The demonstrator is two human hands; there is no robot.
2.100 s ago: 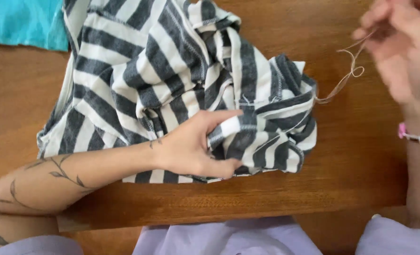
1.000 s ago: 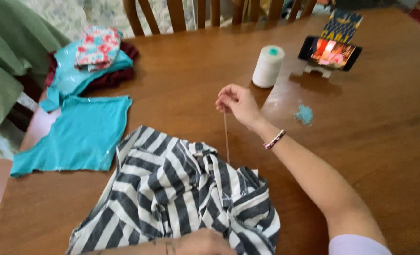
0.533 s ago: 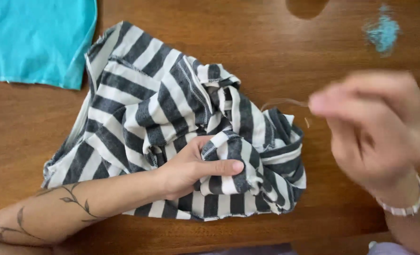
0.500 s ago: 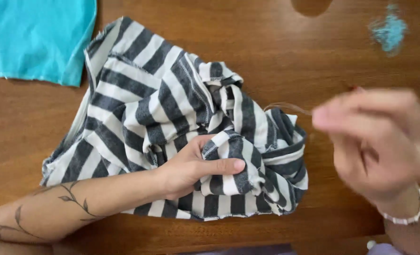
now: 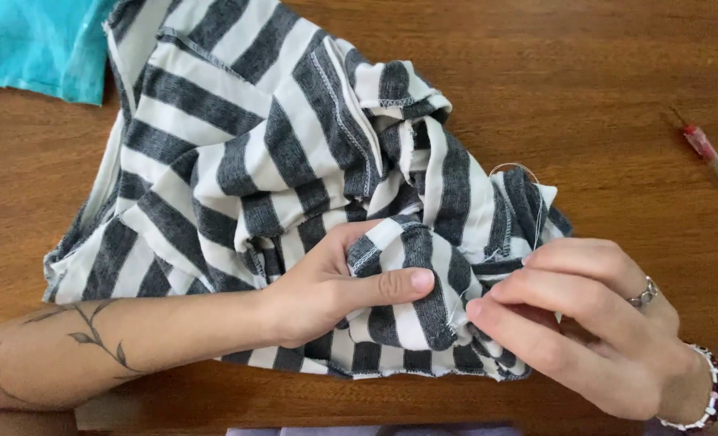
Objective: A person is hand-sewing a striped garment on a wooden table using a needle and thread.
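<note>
A brown wooden table fills the view, its grain running side to side. On it, taking up most of the middle, lies a crumpled garment of grey-and-white striped knit fabric, bunched into folds toward its lower right corner. Beyond the striped fabric's upper left edge, a flat piece of turquoise cloth lies on the wood, just touching or slipping under it; which, I cannot tell. The left hand, on a forearm marked with a leafy vine tattoo, rests on the lower part of the striped fabric with thumb and fingers closed on a raised fold. The right hand, wearing a ring and a beaded bracelet, meets the same fold from the right, its fingertips pinched together against the cloth edge; whether a needle sits between them cannot be made out. A thin loop of thread rises from the fabric just above the right hand. Well to the right of the striped fabric lies a small pen-like tool with a reddish handle.
</note>
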